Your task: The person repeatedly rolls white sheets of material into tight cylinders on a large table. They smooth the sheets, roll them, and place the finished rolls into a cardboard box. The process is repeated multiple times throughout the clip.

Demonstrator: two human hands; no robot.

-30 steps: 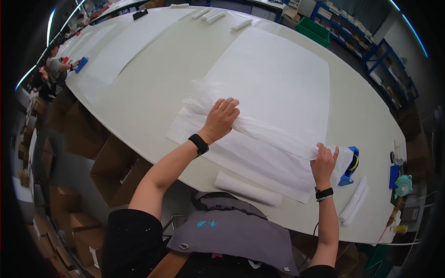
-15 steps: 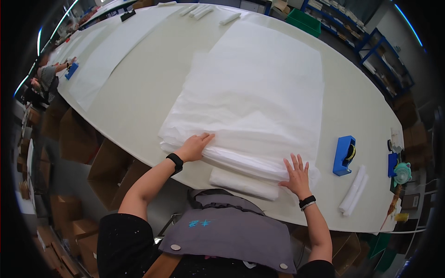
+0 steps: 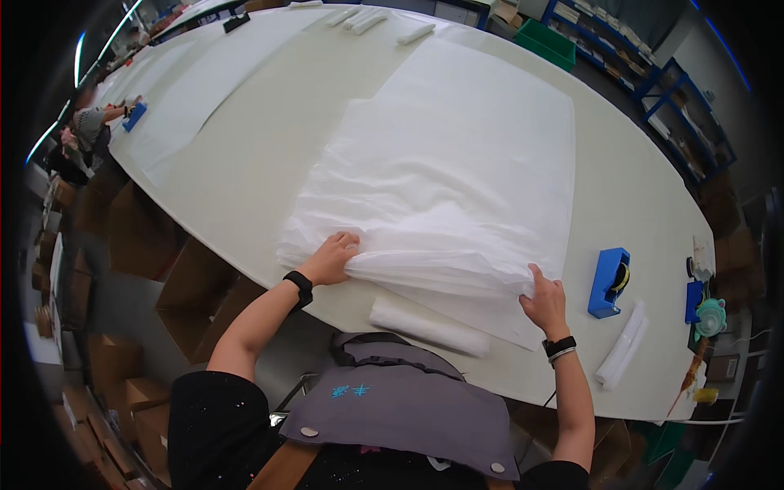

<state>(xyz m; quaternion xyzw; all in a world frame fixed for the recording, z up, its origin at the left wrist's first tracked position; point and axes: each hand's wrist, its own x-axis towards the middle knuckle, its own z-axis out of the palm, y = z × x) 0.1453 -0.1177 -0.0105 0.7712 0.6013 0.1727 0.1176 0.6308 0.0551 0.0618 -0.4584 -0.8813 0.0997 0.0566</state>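
A stack of thin white sheets (image 3: 465, 147) lies over the table in front of me, its near part lifted into loose, crumpled folds. My left hand (image 3: 331, 257) is closed on the left of these folds, fingers curled over them. On the right, my right hand (image 3: 545, 302) pinches the bunched edge, with the index finger pointing forward. A flat layer (image 3: 498, 317) shows beneath the folds, between my hands. Closer to me lies a rolled white bundle (image 3: 429, 327), touched by neither hand.
To the right stand a blue tape dispenser (image 3: 608, 282) and white rolls (image 3: 622, 347). A small teal fan (image 3: 710, 317) is at the table's right edge. More rolls (image 3: 365, 21) lie at the far side. Another person (image 3: 90, 126) works at far left. Cardboard boxes (image 3: 192, 298) stand below the left edge.
My right hand has gone from spread fingers to a grip on the sheet edge, moving slightly right. The near folds have been lifted and bunched, uncovering a flat layer. My left hand shifted slightly left.
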